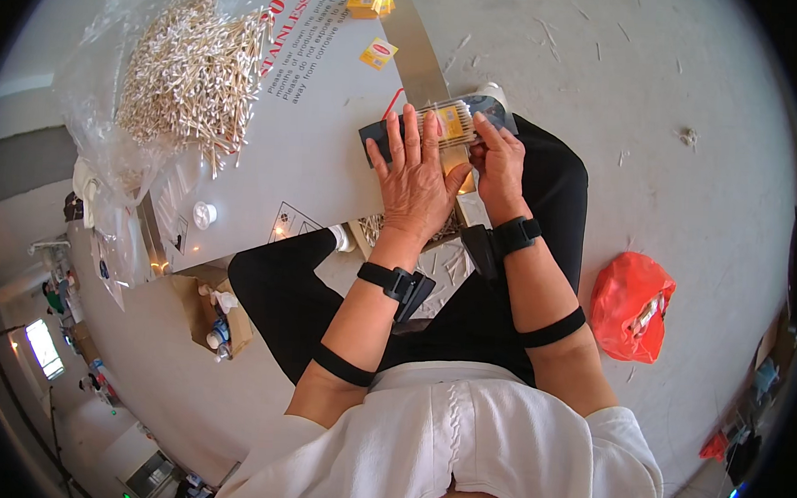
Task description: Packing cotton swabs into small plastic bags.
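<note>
In front of me, at the table's right edge, is a pack of cotton swabs (463, 115) with a yellow card (449, 122) among them. My left hand (415, 185) lies flat with fingers spread, its fingertips over a dark block (374, 140) and the pack's left end. Curled around the pack's right end, my right hand (502, 169) pinches it between thumb and fingers. What lies under my left palm is hidden. A big heap of loose cotton swabs (187, 76) spills from a clear plastic bag (82, 97) on the table's left.
Small yellow boxes (364, 2) and a yellow card (378, 54) lie on the steel table (305, 145), near a white round cap (204, 215). Below the edge is a box of swabs (371, 228). A red bag (632, 306) and a cardboard box (198, 315) stand on the floor.
</note>
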Motion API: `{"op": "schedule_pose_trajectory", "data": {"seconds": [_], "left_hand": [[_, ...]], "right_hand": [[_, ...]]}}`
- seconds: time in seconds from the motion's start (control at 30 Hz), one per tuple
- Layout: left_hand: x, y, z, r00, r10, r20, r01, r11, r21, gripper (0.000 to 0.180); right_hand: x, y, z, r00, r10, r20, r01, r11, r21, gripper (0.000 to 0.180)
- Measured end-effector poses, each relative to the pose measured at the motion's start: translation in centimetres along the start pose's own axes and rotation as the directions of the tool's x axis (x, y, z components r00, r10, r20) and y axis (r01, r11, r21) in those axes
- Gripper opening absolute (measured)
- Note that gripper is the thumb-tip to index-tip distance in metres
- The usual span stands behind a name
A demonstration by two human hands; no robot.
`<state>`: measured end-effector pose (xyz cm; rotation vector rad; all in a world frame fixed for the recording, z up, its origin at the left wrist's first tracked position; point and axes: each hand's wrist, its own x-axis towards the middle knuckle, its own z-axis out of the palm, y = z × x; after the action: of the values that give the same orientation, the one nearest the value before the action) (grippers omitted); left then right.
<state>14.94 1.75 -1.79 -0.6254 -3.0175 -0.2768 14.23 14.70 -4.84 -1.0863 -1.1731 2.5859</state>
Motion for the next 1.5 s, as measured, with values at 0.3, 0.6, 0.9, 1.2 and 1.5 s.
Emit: {"op": "schedule_pose_trajectory", "data": {"seconds": [0.3,0.6,0.9,1.2,1.5], "left_hand": [[0.4,-1.1,0.4,0.997,-0.074,-0.006,0.074,0.997,-0.036,0.087],[0.4,-1.1,0.5,0.996,-0.086,0.017,0.086,0.995,-0.039,0.087],[-0.5,-1.8,-1.0,0.992,-0.068,-0.103,0.051,0.986,-0.158,0.079],[-4.1,-5.8,-1.9,0.995,0.012,-0.101,-0.042,0.954,-0.297,0.068],[-8.1,-8.7,-3.1,0.999,0.052,0.001,-0.049,0.947,-0.319,0.063]], "right_hand": [[1.6,-0.9,0.6,0.999,0.009,-0.041,-0.006,0.997,0.077,0.019],[1.8,-0.5,1.6,0.997,-0.061,-0.047,0.064,0.995,0.071,0.015],[1.7,-1.4,-1.0,0.794,-0.566,-0.221,0.541,0.824,-0.167,0.026],[-20.8,-16.5,7.4,-0.236,-0.576,0.783,0.946,0.05,0.321,0.01],[-33.3,-15.5,15.2,0.158,-0.214,0.964,0.979,0.162,-0.124,0.014]]}}
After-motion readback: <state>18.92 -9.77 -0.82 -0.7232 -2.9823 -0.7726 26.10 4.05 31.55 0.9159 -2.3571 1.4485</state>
